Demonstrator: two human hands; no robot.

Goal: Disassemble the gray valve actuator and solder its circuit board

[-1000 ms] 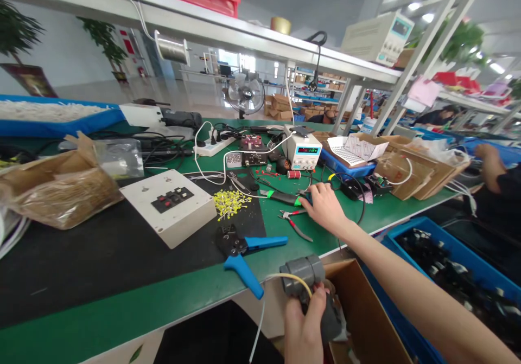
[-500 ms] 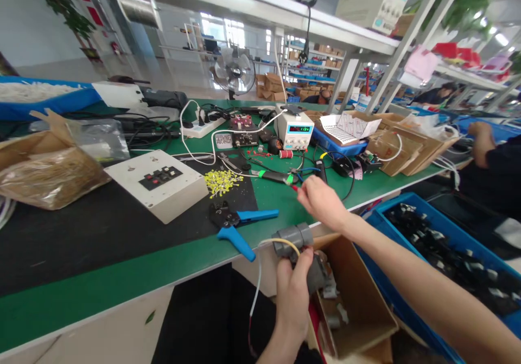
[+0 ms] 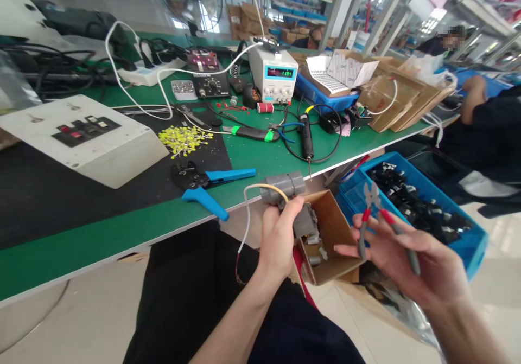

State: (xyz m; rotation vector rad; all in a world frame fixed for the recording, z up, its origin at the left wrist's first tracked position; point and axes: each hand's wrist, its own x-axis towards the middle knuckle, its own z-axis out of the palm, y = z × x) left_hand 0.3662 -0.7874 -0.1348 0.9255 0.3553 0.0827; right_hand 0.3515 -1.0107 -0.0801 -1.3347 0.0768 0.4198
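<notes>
My left hand (image 3: 280,234) is closed round a grey plastic valve body (image 3: 287,187) with a pale cable (image 3: 248,217) hanging from it, held just off the bench's front edge. My right hand (image 3: 411,253) holds small red-and-grey handled cutters (image 3: 376,217), jaws up, over my lap to the right of an open cardboard box (image 3: 331,228) that holds a few small parts.
On the green bench (image 3: 277,155) lie a blue-handled crimper (image 3: 207,182), yellow small parts (image 3: 183,136), a white switch box (image 3: 85,136), a power supply (image 3: 273,74) and a soldering iron (image 3: 306,136). A blue crate (image 3: 411,201) of black parts stands right. Another person's arm (image 3: 476,95) rests far right.
My right hand has left the bench with the cutters and come down to my lap. The view has tipped downward and my left hand has stayed on the valve body.
</notes>
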